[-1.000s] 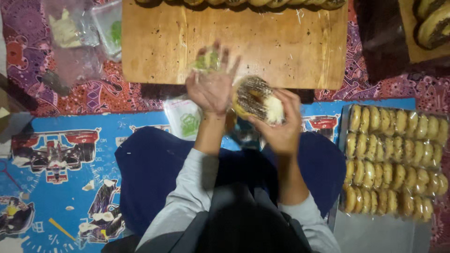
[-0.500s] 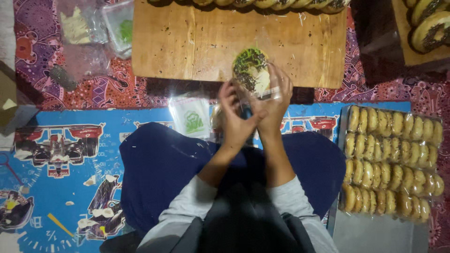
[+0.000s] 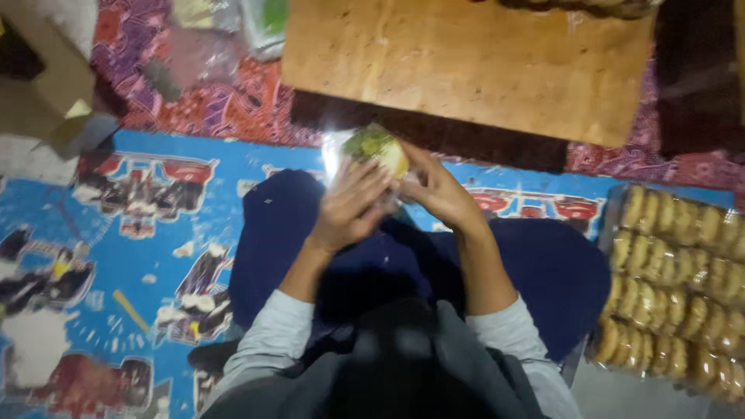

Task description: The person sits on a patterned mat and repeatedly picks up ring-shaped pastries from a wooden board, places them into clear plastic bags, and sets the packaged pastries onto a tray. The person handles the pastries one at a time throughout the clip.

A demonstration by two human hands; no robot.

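Both my hands meet over my lap on a small round snack in a clear plastic bag [image 3: 374, 147] with a green label. My left hand [image 3: 353, 206] covers its near side, fingers wrapped over the plastic. My right hand [image 3: 438, 190] grips it from the right, fingers curled behind. The bag sits just in front of the low wooden table [image 3: 497, 70]. My legs in dark blue cloth lie under the hands.
A tray of several rows of round golden cookies [image 3: 683, 287] lies at the right. A blue mat with cartoon cars [image 3: 101, 256] covers the floor at the left, patterned red cloth [image 3: 209, 109] beyond. Plastic bags [image 3: 256, 19] lie at the top; a cardboard box [image 3: 54, 70] stands at the far left.
The bagged snack came down from over the table's edge toward my lap. My left hand, first raised open beside it, has closed onto it. The view shifted right.
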